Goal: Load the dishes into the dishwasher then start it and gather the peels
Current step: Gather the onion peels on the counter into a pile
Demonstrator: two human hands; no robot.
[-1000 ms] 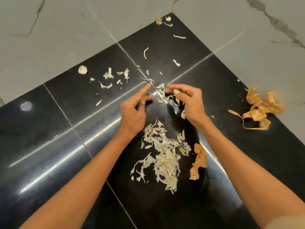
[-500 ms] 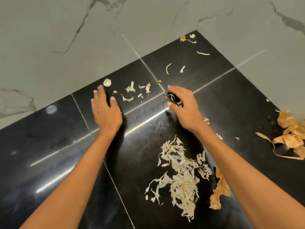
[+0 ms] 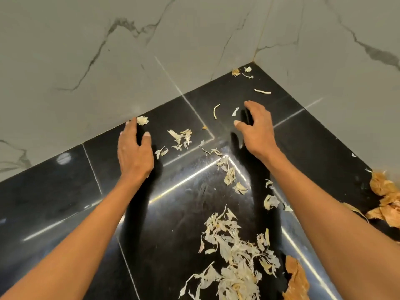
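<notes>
A glossy black tiled surface (image 3: 65,191) is seen from above, bordered along the top and right of the frame by grey marble-patterned wall panels (image 3: 86,50) that meet in a corner at the upper right. Two bare forearms are stretched forward from the bottom of the frame. The left hand (image 3: 134,148) is held palm down at centre left, its fingers loosely spread and slightly bent, nothing gripped; its fingertips are placed just beside a small pale peel piece (image 3: 142,120) at the wall edge. The right hand (image 3: 257,128) is held at upper centre right, fingers spread and curved, thumb out to the left, with nothing pinched; whether it touches the surface cannot be told. A large pile of pale papery peels (image 3: 233,256) is gathered at the lower centre, between the forearms. Smaller pale scraps (image 3: 181,137) are scattered between the two hands, and a trail of them (image 3: 231,176) runs down toward the pile. A few thin strips (image 3: 262,91) are left near the corner. Brown peels (image 3: 387,200) are heaped at the right edge, and another brown piece (image 3: 296,278) lies at the lower right.
</notes>
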